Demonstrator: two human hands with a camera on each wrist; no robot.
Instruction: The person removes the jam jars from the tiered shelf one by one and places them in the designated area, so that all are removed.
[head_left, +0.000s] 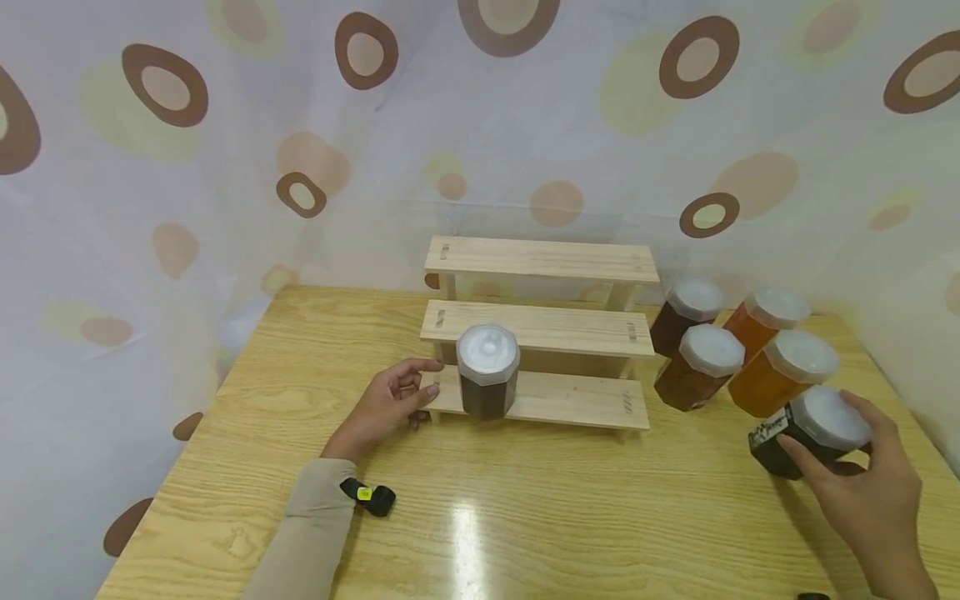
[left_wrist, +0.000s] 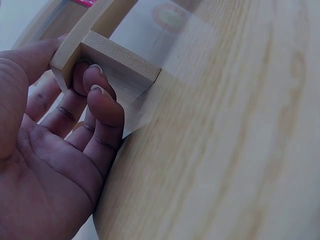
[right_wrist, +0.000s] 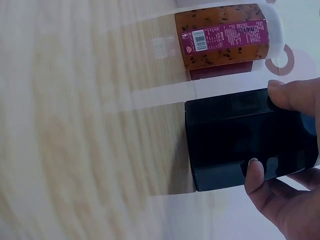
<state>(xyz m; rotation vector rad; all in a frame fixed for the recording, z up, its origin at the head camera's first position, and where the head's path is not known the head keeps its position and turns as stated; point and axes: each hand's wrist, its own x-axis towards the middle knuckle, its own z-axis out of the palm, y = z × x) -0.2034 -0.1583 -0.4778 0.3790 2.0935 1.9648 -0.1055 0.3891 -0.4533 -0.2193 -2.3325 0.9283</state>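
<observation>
At the left end of the wooden three-step shelf (head_left: 577, 400), my left hand (head_left: 386, 404) pinches the lowest board (left_wrist: 117, 60), fingers curled beneath its end. A dark jar with a whitish lid (head_left: 487, 379) stands upright on that board, close to the hand. Over at the right, my right hand (head_left: 870, 483) grips another dark jar (head_left: 795, 437) near its whitish lid, thumb on one side and fingers on the other. This jar leans, and its base is at or just above the table; I cannot tell which. Its side looks almost black (right_wrist: 245, 140) in the right wrist view.
Right of the shelf stand several lidded jars: a dark red one (head_left: 675, 325), a brownish one (head_left: 693, 379), an orange one (head_left: 750, 325) and an amber one (head_left: 772, 379). A patterned sheet (head_left: 465, 125) hangs behind the wood-grain table (head_left: 585, 517).
</observation>
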